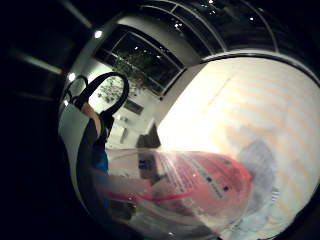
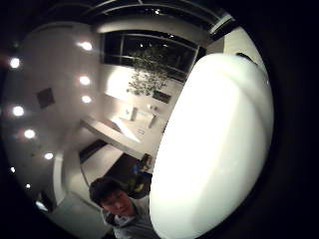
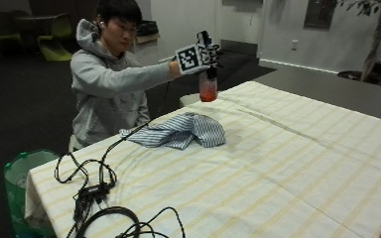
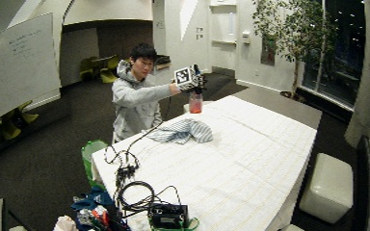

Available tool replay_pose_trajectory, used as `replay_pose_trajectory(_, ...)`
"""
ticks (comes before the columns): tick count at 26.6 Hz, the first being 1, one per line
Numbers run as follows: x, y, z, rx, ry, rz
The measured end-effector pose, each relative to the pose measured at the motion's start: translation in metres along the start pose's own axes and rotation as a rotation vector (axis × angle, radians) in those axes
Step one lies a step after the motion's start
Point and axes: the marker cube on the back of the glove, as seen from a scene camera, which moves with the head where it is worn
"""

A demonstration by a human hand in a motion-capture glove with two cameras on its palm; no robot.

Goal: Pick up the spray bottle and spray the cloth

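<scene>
A person seated at the far-left corner of a table [image 3: 322, 163] draped in a pale striped tablecloth holds a spray bottle [image 3: 208, 88] aloft in the gloved right hand [image 3: 200, 55]. The striped cloth [image 3: 177, 131] serves as the landmark: it lies crumpled on the tablecloth in front of the person, and the bottle hangs above and just beyond it, toward the table's far edge, clear of the surface.

The bottle's long axis runs close to upright, its reddish liquid pooled in the lower part and its head up inside the hand. The fingers are curled round the neck and head of the bottle; whether one rests on the trigger cannot be made out. The little-finger-side palm view shows the clear bottle [image 1: 190, 190] with its pink contents and printed label close under the palm, the cloth [image 1: 257, 165] lying on the tablecloth beyond it.

The coming move appears to turn on aim: the cloth lies below and toward the person from the bottle, so the nozzle would need to point down and back at it before the trigger is pulled. Which way the nozzle faces now cannot be told.

The bottle holds liquid to roughly its lower third. A green bin [image 3: 20, 171] stands beside the table's near-left corner, its contents not visible. The bare hand is out of sight.
</scene>
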Motion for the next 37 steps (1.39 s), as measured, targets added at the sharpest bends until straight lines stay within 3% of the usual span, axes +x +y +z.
replay_pose_trajectory(9,0.079,-0.018,0.074,0.127,-0.127,0.082)
replay_pose_trajectory(17,0.134,-0.016,0.101,0.099,-0.081,0.134)
replay_pose_trajectory(27,0.137,0.007,0.09,-0.094,0.004,0.125)
replay_pose_trajectory(37,0.108,0.065,0.035,-0.057,-0.013,0.061)
